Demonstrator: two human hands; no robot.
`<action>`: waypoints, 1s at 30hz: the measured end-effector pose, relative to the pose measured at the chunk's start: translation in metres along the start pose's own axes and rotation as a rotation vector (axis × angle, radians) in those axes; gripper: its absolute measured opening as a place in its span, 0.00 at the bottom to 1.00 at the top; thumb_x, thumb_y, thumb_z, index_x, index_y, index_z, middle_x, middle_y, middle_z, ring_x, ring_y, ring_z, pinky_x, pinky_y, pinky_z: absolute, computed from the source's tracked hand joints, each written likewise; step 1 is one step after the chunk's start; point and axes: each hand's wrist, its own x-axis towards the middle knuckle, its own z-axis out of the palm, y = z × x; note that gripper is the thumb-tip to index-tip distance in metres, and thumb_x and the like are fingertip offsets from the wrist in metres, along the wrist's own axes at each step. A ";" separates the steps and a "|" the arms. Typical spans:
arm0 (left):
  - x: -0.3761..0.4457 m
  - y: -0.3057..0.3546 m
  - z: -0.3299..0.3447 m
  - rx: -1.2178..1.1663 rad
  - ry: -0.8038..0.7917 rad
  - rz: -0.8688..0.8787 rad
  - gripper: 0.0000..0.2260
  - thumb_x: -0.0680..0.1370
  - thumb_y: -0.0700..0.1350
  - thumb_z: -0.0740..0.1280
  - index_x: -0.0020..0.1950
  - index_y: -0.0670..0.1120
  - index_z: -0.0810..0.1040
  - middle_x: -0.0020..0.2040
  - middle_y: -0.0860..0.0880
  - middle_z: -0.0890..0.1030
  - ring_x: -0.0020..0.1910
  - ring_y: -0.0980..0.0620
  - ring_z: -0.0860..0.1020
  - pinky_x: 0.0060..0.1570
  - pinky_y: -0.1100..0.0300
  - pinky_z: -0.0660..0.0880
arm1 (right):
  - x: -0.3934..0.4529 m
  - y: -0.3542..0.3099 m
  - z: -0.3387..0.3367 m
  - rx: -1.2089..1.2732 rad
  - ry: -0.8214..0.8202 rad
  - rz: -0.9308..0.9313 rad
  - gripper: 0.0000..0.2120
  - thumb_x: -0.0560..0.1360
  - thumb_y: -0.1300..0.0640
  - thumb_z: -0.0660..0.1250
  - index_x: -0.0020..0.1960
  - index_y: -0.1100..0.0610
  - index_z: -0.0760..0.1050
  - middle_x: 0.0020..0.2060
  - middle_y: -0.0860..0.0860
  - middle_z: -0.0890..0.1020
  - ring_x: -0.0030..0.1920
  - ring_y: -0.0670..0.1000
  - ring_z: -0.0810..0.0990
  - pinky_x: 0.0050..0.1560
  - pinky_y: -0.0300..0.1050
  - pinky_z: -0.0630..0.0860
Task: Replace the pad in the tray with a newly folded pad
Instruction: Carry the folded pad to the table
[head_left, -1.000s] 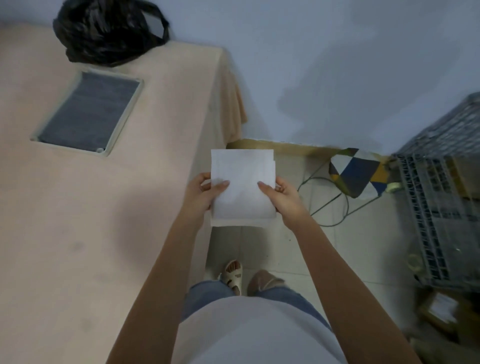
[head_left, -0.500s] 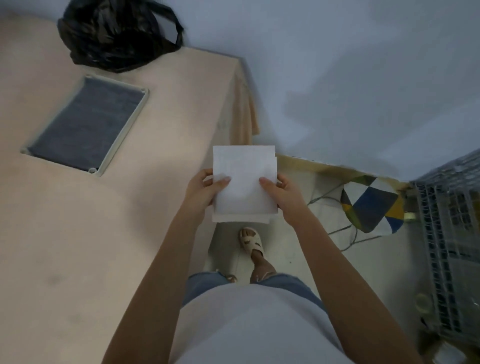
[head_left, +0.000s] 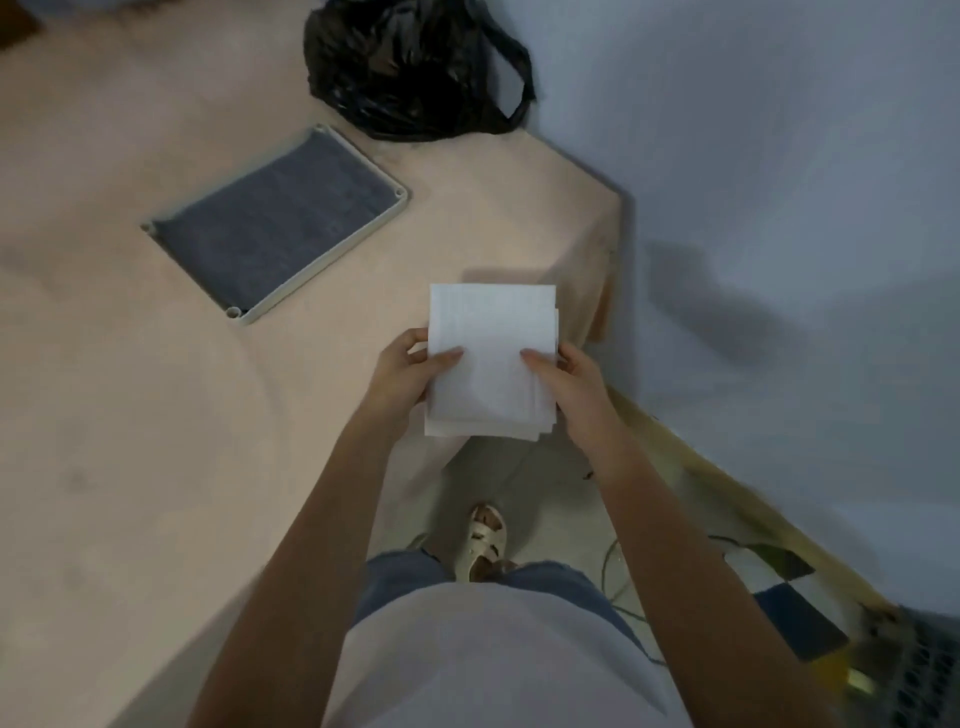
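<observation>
The view has swung toward the desk (head_left: 156, 467); the white folded pad (head_left: 491, 358) is clamped by left hand (head_left: 402, 376) and right hand (head_left: 576, 395) fingers, tray (head_left: 332, 254) with grey pad (head_left: 275, 221) at 10 o'clock, swap not begun

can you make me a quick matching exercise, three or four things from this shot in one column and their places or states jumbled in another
Things:
1. white folded pad
2. grey pad
3. black plastic bag
4. sandal

Places or states:
A. lying inside the tray
B. on the floor by the table
C. held between left hand and right hand
D. at the table's far corner by the wall

Pairs: 1-C, 2-A, 3-D, 4-B
</observation>
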 end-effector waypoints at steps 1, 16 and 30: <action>0.000 0.002 -0.005 -0.014 0.029 0.003 0.14 0.71 0.41 0.73 0.55 0.43 0.75 0.52 0.44 0.83 0.47 0.46 0.82 0.38 0.58 0.78 | 0.008 -0.003 0.006 -0.025 -0.034 0.002 0.10 0.74 0.58 0.70 0.55 0.55 0.77 0.50 0.51 0.83 0.50 0.51 0.82 0.49 0.46 0.79; -0.024 0.017 -0.124 -0.259 0.484 0.057 0.09 0.73 0.40 0.72 0.50 0.47 0.76 0.47 0.46 0.84 0.40 0.51 0.83 0.32 0.63 0.77 | 0.063 -0.015 0.158 -0.334 -0.530 0.044 0.09 0.72 0.50 0.71 0.52 0.49 0.79 0.47 0.46 0.85 0.48 0.48 0.83 0.46 0.45 0.81; -0.016 0.032 -0.242 -0.359 0.650 0.071 0.10 0.73 0.39 0.71 0.52 0.47 0.76 0.46 0.47 0.84 0.39 0.52 0.82 0.32 0.63 0.77 | 0.075 -0.017 0.303 -0.441 -0.623 0.040 0.11 0.74 0.55 0.70 0.55 0.56 0.77 0.47 0.49 0.84 0.45 0.46 0.83 0.39 0.39 0.78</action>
